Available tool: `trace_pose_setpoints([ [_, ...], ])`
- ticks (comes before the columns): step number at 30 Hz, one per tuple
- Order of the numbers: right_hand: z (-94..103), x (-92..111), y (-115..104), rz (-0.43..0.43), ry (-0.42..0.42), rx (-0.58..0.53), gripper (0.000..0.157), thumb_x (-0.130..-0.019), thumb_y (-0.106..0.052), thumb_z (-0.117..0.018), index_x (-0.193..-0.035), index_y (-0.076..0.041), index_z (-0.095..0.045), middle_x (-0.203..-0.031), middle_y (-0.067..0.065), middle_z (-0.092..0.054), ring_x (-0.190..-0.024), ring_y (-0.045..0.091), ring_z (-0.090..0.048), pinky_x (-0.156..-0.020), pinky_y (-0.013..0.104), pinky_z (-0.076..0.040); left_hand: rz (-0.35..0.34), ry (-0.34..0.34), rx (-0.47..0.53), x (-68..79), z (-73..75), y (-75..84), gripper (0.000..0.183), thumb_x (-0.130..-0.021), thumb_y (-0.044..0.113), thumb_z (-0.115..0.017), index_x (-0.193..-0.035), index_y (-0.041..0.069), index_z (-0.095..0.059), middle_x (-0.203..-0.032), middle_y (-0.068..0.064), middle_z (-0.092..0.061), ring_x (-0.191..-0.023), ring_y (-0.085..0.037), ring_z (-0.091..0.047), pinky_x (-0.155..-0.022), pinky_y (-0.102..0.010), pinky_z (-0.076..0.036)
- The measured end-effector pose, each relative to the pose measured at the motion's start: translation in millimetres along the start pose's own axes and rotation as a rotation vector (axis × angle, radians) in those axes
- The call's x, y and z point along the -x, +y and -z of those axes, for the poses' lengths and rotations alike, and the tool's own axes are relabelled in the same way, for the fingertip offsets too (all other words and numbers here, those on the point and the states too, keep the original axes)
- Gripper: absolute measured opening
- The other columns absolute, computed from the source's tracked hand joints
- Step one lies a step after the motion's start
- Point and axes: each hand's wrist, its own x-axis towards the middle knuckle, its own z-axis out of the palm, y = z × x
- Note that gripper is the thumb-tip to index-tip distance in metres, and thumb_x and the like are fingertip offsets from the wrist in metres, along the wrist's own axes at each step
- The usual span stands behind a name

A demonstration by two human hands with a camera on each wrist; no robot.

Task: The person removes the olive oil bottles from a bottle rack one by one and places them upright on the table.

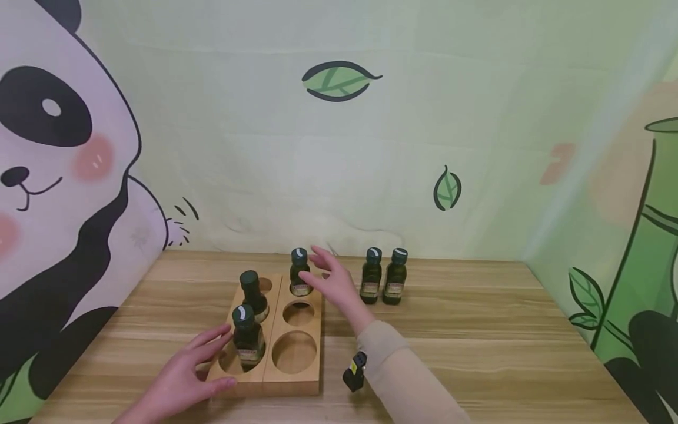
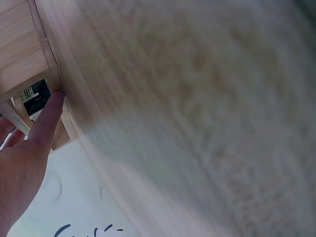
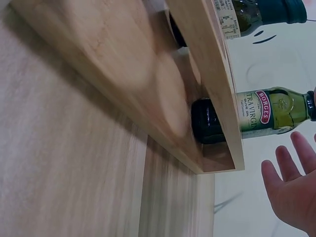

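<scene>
The right hand (image 1: 337,285), fingers spread, could tip the rear bottle (image 1: 298,270) through a careless brush; the left hand (image 1: 180,368) (fingers loosely extended) touches the wooden rack (image 1: 291,387).

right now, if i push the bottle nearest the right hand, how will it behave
The bottle probably won't tip easily, since its lower part sits inside the wooden rack. Its sides look shiny and smooth, so they may be slippery. It looks like glass, so likely stiff, and breakable if dropped.
</scene>
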Motion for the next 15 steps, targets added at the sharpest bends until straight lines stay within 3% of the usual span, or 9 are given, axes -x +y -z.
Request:
trace_pose_setpoints([
  [7,-6.3,-4.6,-2.9,-0.009,0.007,0.02,0.063,-0.091,-0.02,-0.074,-0.147,-0.013,-0.048,-0.136,0.013,-0.058,-0.126,0.031,-0.052,-0.104,0.047,-0.043,-0.021,0.01,-0.005,-0.2,-0.5,-0.4,0.084,-0.075,0.052,-0.083,-0.138,0.002,-0.058,-0.147,-0.013,-0.047,-0.124,-0.038,-0.052,-0.081,-0.04,-0.057],
  [15,-10.7,-4.7,-9.5,0.015,0.043,0.058,0.058,-0.091,-0.018,-0.073,-0.145,-0.014,-0.051,-0.131,0.014,-0.061,-0.123,0.029,-0.055,-0.103,0.044,-0.045,-0.029,0.02,-0.042,0.0,-0.6,0.8,0.085,-0.074,0.054,-0.082,-0.137,0.002,-0.058,-0.146,-0.011,-0.048,-0.125,-0.036,-0.051,-0.082,-0.033,-0.056],
])
